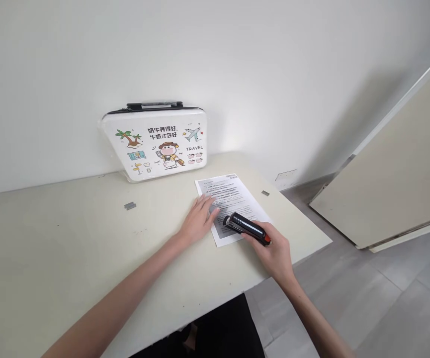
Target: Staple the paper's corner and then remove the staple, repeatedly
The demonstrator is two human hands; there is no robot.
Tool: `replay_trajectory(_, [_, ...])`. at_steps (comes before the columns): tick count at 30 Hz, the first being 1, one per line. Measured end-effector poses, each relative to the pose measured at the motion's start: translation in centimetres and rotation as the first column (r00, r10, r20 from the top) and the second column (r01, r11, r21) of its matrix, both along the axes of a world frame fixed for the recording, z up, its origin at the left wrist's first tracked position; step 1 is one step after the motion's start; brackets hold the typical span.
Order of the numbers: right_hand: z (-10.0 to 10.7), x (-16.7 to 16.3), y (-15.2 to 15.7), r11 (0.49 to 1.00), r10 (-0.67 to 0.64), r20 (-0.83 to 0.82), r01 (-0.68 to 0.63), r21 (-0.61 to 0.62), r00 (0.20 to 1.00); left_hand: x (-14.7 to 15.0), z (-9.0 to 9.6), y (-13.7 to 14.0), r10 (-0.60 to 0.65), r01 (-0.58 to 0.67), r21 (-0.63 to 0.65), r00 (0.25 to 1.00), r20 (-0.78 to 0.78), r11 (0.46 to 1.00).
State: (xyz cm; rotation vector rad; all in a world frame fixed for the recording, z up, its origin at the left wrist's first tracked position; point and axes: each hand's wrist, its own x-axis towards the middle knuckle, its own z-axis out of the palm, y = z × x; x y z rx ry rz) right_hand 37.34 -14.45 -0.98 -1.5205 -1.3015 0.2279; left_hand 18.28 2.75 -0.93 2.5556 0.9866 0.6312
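A printed sheet of paper [242, 199] lies on the table, its lines of text running across it; I cannot tell whether it is one sheet or a stack. My left hand [199, 219] rests flat at the paper's left edge, fingers stretched over the print. In my right hand [274, 251] is a black stapler [247, 227] with a red patch near its rear end. The stapler's front points left, over the lower part of the page, close to my left fingertips. Whether it touches the paper is unclear.
Against the wall leans a white cartoon-printed case [158, 144] with a black handle. Grey staple strips [129, 205] lie left of the paper, and another strip [265, 193] is to its right. The table [69, 258] ends at the right, beside a tilted pale panel [389, 164] above the grey floor.
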Motion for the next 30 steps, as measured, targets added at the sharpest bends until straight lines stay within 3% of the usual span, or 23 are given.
replay_trajectory(7, [0.5,-0.9,1.3,0.996,0.071,0.026,-0.069,-0.050,0.997,-10.8,2.3,-3.4,0.148,-0.092,-0.317,0.977,0.156,0.944])
replay_trajectory(13, [1.8,-5.6,7.7,0.963,0.255,0.061,-0.248,-0.100,0.965,-17.1,3.8,-3.3,0.398,-0.261,-0.426,0.876,0.271,0.866])
replay_trajectory(17, [2.3,-9.8,12.8,0.906,0.410,0.037,-0.403,-0.132,0.911,-18.4,3.8,-2.3,0.544,-0.348,-0.471,0.746,0.385,0.811])
replay_trajectory(21, [1.9,-12.8,15.7,0.847,0.507,-0.026,-0.504,-0.169,0.861,-18.8,3.6,-1.9,0.628,-0.427,-0.488,0.672,0.392,0.761])
replay_trajectory(30, [1.8,-14.3,16.0,0.803,0.566,-0.069,-0.568,-0.180,0.822,-18.6,3.7,-1.9,0.657,-0.459,-0.503,0.671,0.344,0.732])
